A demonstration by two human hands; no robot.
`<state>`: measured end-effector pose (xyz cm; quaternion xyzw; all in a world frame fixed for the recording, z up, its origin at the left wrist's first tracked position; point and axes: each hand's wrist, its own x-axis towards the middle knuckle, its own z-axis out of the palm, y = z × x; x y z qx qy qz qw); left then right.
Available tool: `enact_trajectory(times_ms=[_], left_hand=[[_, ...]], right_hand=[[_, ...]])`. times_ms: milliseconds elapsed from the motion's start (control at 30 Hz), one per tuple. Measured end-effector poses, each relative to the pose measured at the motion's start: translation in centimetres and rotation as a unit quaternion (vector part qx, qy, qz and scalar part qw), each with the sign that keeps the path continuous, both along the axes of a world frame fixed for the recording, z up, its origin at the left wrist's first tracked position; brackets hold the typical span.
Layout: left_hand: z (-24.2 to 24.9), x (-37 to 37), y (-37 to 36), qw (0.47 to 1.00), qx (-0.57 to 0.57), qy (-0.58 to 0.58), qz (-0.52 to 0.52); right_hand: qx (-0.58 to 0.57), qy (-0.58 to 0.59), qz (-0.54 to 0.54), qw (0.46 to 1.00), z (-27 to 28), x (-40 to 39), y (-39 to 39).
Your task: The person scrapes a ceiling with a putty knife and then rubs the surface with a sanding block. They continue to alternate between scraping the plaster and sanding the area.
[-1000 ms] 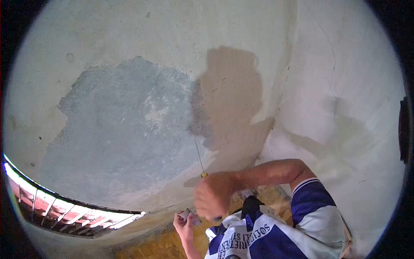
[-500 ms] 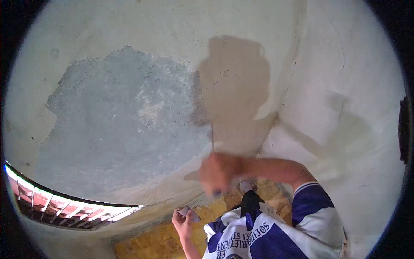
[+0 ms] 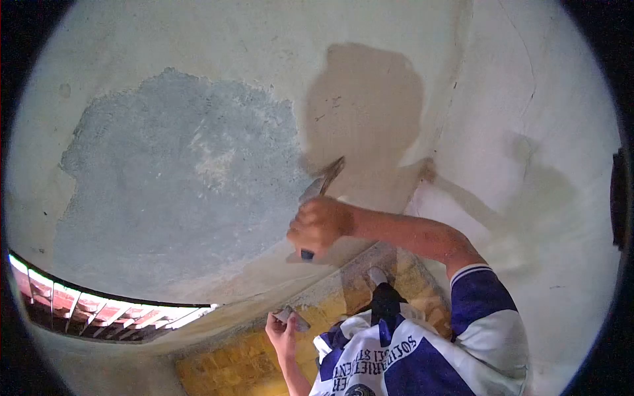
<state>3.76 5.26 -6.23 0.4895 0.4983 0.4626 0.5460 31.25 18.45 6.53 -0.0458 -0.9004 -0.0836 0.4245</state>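
My right hand (image 3: 320, 226) is wrapped round the dark handle of a scraper (image 3: 333, 173), the handle's end showing below the fist. Its metal blade points up and right, close over the wall (image 3: 264, 165) at the right edge of a grey patch. Lower down, my left hand (image 3: 281, 333) pinches a small flat greyish piece (image 3: 298, 321) between thumb and fingers, well away from the wall patch.
Pale paint with a ragged edge (image 3: 168, 71) surrounds the bare grey patch. A second wall (image 3: 528, 198) meets this one at a corner on the right. Yellow tiles (image 3: 231, 366) cover the floor below. A barred opening (image 3: 99, 317) lies at lower left.
My right hand has risen along the wall with the scraper, whose blade now shows clearly instead of blurred. My left hand keeps the greyish piece, nearly in the same place.
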Motion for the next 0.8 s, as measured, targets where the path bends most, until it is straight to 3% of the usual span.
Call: enact_trajectory(times_ms=[67, 200, 333, 433, 533, 633, 767, 800], left_hand=[[-0.1, -0.1, -0.4, 1.0, 0.002, 0.001, 0.004], [-1.4, 0.6, -0.5, 1.0, -0.002, -0.018, 0.006], [0.2, 1.4, -0.7, 1.0, -0.026, -0.004, 0.005], [-0.5, 1.0, -0.6, 1.0, 0.008, -0.008, 0.016], [-0.1, 1.2, -0.9, 1.0, 0.012, -0.017, 0.014], [0.2, 1.2, -1.4, 1.0, 0.006, 0.016, 0.024], [-0.4, 1.1, -2.0, 0.999, 0.012, -0.004, 0.033], [-0.4, 1.1, -2.0, 0.999, 0.009, 0.002, 0.033]], right_hand=[[0.085, -0.007, -0.096, 0.992, 1.0, 0.7, -0.7], [0.12, -0.093, 0.0, 0.988, 0.8, -2.6, -6.6], [0.062, -0.099, -0.077, 0.99, -0.8, -1.0, -1.4], [0.021, 0.003, 0.066, 0.998, -0.9, -3.8, -5.6], [0.046, -0.01, 0.102, 0.994, -2.7, -3.7, -3.9], [0.035, -0.09, -0.082, 0.992, -2.2, -1.1, -1.6], [0.115, -0.042, 0.023, 0.992, -1.4, -3.7, -5.9], [0.134, -0.078, -0.003, 0.988, -0.9, -3.5, -6.8]])
